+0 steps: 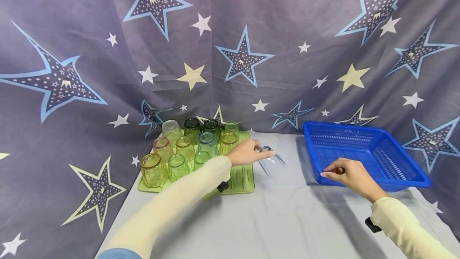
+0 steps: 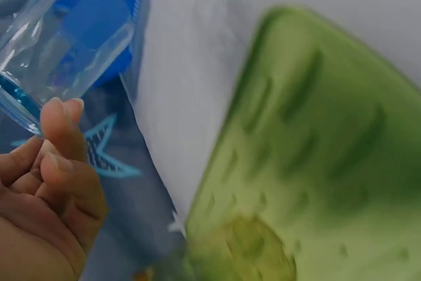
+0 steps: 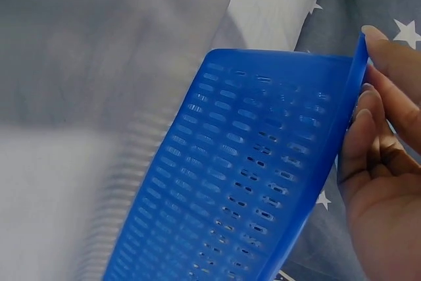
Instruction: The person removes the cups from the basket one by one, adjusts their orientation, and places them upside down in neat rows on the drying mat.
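My left hand (image 1: pixel 248 153) holds a clear drinking glass (image 2: pixel 75 34) by its bluish end, fingertips at the glass's edge. The glass is tilted and hangs over the table between a green drying tray (image 1: pixel 241 188) and a blue basket (image 1: pixel 407 184). Upside-down coloured glasses stand in rows on the tray, among them a yellow glass (image 1: pixel 153 171) at the front left and a dark glass (image 1: pixel 192 129) at the back. With thumb and fingers, my right hand (image 1: pixel 353 176) pinches the rim of the basket at its near left corner.
The pale tablecloth (image 1: pixel 276 219) covers the table up to a grey star-patterned curtain (image 1: pixel 251 7) behind it. The tray's ribbed right part (image 2: pixel 368 116) shows bare. My left sleeve (image 1: pixel 172 207) passes over the tray's front edge.
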`<move>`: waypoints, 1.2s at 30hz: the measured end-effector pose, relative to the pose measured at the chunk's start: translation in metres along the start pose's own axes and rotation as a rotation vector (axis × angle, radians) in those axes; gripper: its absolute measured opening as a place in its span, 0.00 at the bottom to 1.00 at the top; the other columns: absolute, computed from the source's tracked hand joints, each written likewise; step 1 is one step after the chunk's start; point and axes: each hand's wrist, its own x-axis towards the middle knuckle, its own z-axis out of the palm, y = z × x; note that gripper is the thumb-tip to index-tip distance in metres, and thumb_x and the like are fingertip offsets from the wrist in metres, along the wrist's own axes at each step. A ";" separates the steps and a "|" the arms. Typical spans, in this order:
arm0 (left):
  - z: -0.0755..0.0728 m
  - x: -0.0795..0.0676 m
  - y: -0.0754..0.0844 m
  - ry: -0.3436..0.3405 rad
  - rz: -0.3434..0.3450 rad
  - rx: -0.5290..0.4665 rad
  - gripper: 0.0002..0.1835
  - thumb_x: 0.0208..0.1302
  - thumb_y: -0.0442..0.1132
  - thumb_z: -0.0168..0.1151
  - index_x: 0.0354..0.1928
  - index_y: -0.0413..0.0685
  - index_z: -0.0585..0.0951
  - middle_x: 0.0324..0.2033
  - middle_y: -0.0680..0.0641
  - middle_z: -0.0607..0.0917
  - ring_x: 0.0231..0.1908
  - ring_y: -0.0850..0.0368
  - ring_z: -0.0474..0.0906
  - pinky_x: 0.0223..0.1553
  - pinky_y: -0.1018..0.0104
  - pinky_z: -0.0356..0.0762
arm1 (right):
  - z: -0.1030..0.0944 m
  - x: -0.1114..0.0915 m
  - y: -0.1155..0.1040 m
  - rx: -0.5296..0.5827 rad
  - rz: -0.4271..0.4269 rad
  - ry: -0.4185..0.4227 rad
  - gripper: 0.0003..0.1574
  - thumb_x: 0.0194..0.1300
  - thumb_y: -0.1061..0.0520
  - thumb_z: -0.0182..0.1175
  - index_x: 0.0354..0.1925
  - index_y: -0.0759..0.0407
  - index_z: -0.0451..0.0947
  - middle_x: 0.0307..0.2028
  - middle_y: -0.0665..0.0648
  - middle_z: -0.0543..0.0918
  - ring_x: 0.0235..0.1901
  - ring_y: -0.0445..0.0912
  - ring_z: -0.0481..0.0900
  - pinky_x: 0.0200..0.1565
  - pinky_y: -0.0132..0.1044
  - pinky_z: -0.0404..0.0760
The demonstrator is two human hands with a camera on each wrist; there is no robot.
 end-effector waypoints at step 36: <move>-0.055 -0.051 -0.060 -0.026 -0.108 0.598 0.36 0.59 0.75 0.64 0.12 0.58 0.62 0.11 0.59 0.55 0.13 0.63 0.51 0.14 0.68 0.54 | 0.003 -0.005 0.000 -0.022 -0.003 0.005 0.09 0.56 0.49 0.80 0.34 0.47 0.89 0.24 0.40 0.79 0.25 0.36 0.71 0.27 0.33 0.71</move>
